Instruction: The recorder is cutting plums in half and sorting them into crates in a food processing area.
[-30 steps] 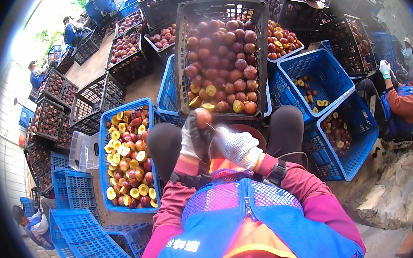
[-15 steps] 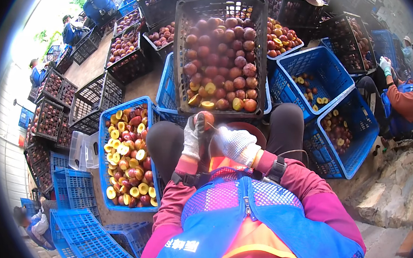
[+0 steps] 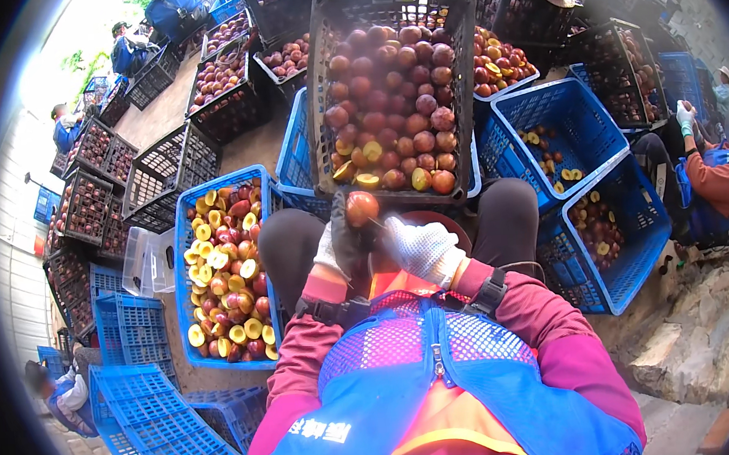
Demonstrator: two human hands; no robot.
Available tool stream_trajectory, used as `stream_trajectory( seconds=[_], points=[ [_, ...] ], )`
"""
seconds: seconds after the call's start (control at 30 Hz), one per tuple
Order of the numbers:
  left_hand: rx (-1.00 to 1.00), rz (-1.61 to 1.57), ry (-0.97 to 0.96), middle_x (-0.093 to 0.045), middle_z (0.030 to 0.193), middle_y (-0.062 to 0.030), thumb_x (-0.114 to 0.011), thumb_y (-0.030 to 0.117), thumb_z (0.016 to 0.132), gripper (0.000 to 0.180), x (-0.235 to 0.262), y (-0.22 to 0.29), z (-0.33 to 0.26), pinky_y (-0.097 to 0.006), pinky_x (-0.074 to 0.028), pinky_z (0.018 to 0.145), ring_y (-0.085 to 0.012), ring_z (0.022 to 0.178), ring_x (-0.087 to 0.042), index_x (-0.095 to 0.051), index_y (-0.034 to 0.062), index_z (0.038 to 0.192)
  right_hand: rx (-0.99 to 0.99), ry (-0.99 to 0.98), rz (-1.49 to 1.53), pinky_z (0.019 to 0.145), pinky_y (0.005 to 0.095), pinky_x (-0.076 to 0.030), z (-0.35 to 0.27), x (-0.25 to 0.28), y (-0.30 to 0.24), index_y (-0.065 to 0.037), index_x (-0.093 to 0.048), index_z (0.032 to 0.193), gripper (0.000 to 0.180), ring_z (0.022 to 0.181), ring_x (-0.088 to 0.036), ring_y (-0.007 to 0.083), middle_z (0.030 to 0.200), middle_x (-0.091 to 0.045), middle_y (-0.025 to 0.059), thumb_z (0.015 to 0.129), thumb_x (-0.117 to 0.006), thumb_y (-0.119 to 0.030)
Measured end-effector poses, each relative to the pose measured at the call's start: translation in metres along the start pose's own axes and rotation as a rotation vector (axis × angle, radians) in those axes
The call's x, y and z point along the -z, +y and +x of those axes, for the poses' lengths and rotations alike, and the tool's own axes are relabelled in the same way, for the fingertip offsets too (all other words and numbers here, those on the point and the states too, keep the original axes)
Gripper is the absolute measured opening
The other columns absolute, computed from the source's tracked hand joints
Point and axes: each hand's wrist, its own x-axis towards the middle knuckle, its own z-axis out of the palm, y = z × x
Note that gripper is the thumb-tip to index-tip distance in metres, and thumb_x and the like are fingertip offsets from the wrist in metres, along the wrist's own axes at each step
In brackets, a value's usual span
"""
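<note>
Peach (image 3: 361, 208) sat above the lap, clamped in the gloved left hand (image 3: 340, 246). Right hand (image 3: 419, 249) was fisted on a thin blade at the fruit's side. Best approach: cut around the seam, blade away from the thumb, halves to the blue crate (image 3: 188, 265).

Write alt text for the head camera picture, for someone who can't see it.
A seated person's gloved left hand holds a red peach while the gloved right hand meets it. Ahead sits a black crate of whole peaches; a blue crate of halved peaches stands on the left.
</note>
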Motion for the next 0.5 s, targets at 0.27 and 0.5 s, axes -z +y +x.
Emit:
stream_trajectory(
  seconds=[0.27, 0.5],
  points=[
    [0.385, -0.324, 0.035, -0.069, 0.074, -0.0080, -0.065, 0.077, 0.102, 0.070, -0.024, 0.047, -0.025, -0.030, -0.054, 0.056, -0.0184, 0.061, -0.067, -0.068, 0.0101, 0.121, -0.101, -0.035, 0.098, 0.071, 0.0540, -0.063, -0.001, -0.003, 0.000, -0.015, -0.069, 0.120, 0.024, 0.084, -0.079, 0.0414, 0.099, -0.080, 0.0174, 0.110, -0.062, -0.035],
    [0.569, -0.397, 0.170, -0.052, 0.059, 0.0028, -0.053, 0.090, 0.099, 0.083, -0.047, 0.069, -0.028, -0.030, -0.037, 0.043, -0.0136, 0.044, -0.046, -0.068, 0.0092, 0.111, 0.087, 0.037, -0.025, 0.066, 0.0484, -0.062, -0.007, -0.029, 0.020, -0.016, -0.070, 0.129, 0.025, 0.077, -0.078, 0.0371, 0.093, -0.077, 0.0178, 0.108, -0.067, -0.029]
  ],
)
